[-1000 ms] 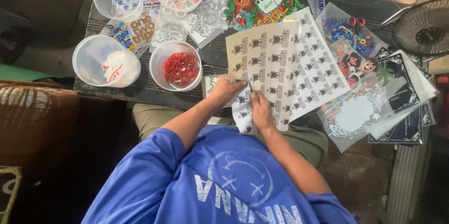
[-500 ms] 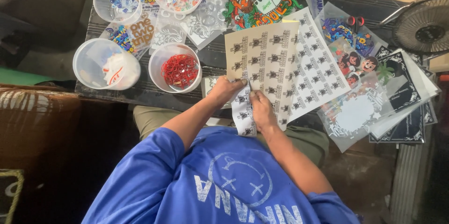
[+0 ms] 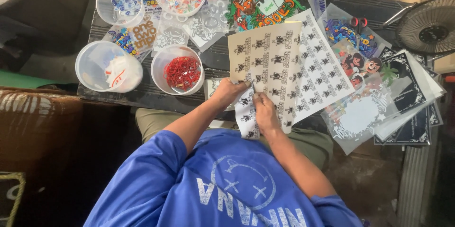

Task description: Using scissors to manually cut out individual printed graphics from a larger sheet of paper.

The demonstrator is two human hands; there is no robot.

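Left hand [image 3: 228, 90] and right hand [image 3: 263, 111] both pinched on near edge of sticker sheet [image 3: 265, 61]; a gap opening between them. Sheet's long axis running straight away from grips; hands equally near.

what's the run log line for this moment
left hand grip: edge of sticker sheet | right hand grip: cut strip of sheet | nearby: tub of red bands, dark table

At frame centre, a cream sticker sheet [image 3: 265, 61] carries rows of black emblems; left of it, a clear plastic tub [image 3: 178, 69] holds red rubber bands [image 3: 182, 72].
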